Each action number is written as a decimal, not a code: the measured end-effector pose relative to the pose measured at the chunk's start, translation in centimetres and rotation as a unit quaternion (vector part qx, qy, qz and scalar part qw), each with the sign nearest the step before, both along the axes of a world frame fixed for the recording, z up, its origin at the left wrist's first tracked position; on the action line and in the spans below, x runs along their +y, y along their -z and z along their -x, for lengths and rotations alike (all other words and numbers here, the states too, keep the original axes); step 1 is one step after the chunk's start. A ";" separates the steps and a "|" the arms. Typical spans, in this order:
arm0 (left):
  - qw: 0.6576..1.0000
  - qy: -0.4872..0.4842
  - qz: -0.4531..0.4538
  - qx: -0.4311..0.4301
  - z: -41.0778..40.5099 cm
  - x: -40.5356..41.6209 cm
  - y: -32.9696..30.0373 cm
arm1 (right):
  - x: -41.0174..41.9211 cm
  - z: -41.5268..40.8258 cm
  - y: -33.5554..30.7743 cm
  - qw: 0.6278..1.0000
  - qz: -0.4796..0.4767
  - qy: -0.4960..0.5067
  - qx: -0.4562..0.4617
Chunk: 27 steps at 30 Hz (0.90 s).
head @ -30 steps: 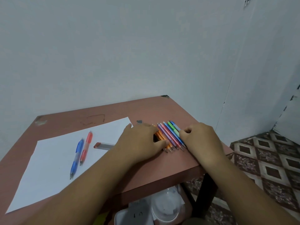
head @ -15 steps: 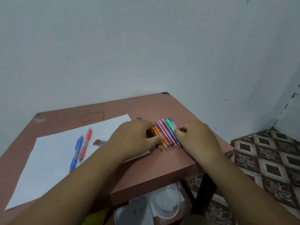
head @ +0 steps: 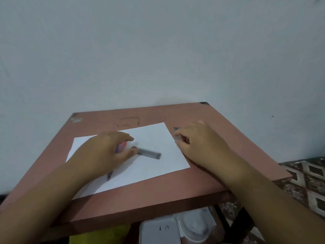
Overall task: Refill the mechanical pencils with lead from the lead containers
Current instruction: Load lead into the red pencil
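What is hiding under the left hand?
Under the left hand lie two pencils on the white paper: a red bit and a dark tip show. The rest is covered.

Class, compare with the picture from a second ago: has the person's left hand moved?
Yes. The left hand has gone leftward, away from the table's right side and onto the white paper, where it now covers the pencils beside the lead container.

Two hands, left (head: 107,152) and right (head: 198,143), are over one counter (head: 219,173). One paper sheet (head: 154,166) lies on it, with one lead container (head: 149,153). One pencil tip (head: 109,177) shows under the left hand; how many pencils either hand hides cannot be told.
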<state>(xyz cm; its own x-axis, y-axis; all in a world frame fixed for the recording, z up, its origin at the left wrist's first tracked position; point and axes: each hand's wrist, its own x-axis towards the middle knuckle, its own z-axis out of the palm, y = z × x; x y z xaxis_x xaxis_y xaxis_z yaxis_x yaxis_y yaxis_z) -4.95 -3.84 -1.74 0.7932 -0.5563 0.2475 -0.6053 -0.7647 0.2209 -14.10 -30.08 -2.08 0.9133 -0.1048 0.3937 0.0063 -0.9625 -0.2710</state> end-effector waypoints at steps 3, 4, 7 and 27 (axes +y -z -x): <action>0.998 -0.053 0.007 0.023 -0.7 3.6 0.4 | 2.6 -2.6 -0.5 0.998 0.025 -0.057 0.025; 0.998 -0.061 -0.001 0.031 -0.7 4.6 0.6 | 3.4 -3.4 -0.7 0.996 0.030 -0.076 0.034; 0.996 -0.060 -0.030 0.060 -0.5 6.6 0.5 | 5.9 -5.9 -1.2 0.987 0.048 -0.139 0.069; 0.991 -0.019 0.031 0.130 -3.7 8.3 -0.5 | 7.5 -13.6 -1.0 0.962 0.102 -0.233 0.099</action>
